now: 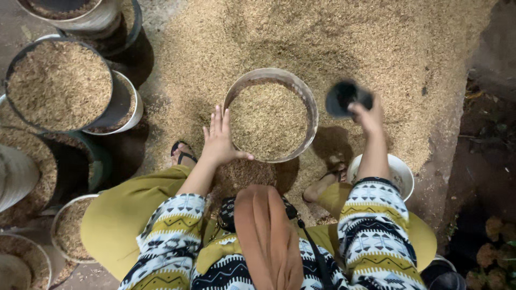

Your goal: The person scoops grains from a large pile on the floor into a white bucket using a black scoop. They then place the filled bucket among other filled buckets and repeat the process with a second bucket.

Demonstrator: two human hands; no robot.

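The left hand [219, 140] rests open, fingers spread, against the rim of a round sieve [308, 103] full of husks on the heaped floor. The right hand [368, 117] holds a dark cup [342, 98], seemingly empty, just beside the sieve.

A wide heap of husks [333, 48] is covering the concrete floor [16, 32]. A round sieve [310, 115] is sitting on it, and husk-filled buckets [59, 83] are standing alongside, left.
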